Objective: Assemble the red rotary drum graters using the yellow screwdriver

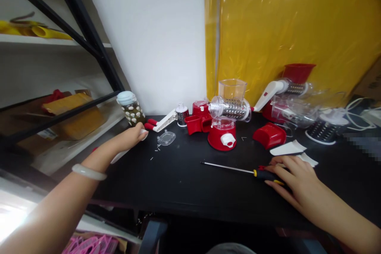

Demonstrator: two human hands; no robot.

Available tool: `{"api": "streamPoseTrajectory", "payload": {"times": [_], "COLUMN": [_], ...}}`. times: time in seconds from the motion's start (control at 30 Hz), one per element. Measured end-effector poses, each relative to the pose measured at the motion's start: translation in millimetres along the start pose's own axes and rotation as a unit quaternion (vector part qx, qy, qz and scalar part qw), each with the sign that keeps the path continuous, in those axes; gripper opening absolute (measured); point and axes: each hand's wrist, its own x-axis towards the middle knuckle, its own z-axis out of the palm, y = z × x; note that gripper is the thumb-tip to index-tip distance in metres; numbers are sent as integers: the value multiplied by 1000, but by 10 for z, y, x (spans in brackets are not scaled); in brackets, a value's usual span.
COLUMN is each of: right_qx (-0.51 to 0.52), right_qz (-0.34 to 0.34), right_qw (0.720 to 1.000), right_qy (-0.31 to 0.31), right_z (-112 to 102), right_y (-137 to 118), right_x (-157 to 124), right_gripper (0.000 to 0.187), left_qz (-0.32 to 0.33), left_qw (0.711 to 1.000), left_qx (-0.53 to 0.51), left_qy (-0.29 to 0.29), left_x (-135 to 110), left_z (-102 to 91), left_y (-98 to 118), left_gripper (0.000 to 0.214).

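On the left, my left hand (pixel 133 136) is closed on a white crank handle (pixel 119 156), partly hidden by my wrist. My right hand (pixel 293 178) has its fingers around the dark handle of a screwdriver (pixel 229 167), which lies on the table with its tip pointing left. A small red piece (pixel 262 168) is by my right fingertips. Behind the screwdriver stands a red rotary grater (pixel 222 135) with a clear hopper and metal drum. White flat pieces (pixel 288 148) lie just beyond my right hand.
A bottle with a pale blue lid (pixel 126 97) stands behind my left hand. Nearby are another crank handle (pixel 165 121), a grater drum (pixel 181 114), a clear plate (pixel 166 138) and small white bits. More grater parts (pixel 297 111) crowd the right back. Shelving (pixel 98 53) borders the left.
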Motion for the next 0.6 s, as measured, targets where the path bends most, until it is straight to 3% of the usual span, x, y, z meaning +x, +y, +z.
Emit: {"api": "streamPoseTrajectory", "payload": {"times": [0.23,0.4,0.6], "right_qx": [4,14,25], "right_qz": [2,11,18], "right_qw": [1000,1000,999], "right_qy": [-2,-11,-11], "right_z": [21,15,8], "right_y": [22,19,3], "right_x": [-9,-4,4], "right_gripper": [28,27,28], "left_qz": [-65,-98,-152], "left_qw": [990,973,947], "left_qx": [121,193,262], "left_qy": [-34,-74,-106], "left_x": [84,187,712], "left_z": [166,121,110], "left_y": [-42,36,93], "left_gripper": [19,26,41]}}
